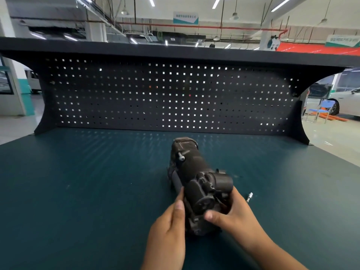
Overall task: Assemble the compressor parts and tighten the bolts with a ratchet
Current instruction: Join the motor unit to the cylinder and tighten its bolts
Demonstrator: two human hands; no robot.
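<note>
Evidently the step in hand was seating the parts together, since no ratchet was in view. The compressor lay on its side near the middle of the workbench top, its length running from the near edge towards the pegboard back. The right hand gripped its near end, thumb across the end face and fingers curled round behind. The left hand was laid against the left flank with thumb and forefinger fairly straight, steadying more than clasping.

One bolt stood proud of the housing at the far end, clearly not run home. A small bright metal piece, either a bolt or a socket bit, lay on the top just to the right of the compressor.

To do this well, the body probably wanted holding square so the mating faces closed evenly. Each bolt should be started by finger to avoid cross-threading, then the ratchet applied in small alternating turns.

No brand or marking could be read on the casting. A hanging sign and another carried characters too blurred to read.
</note>
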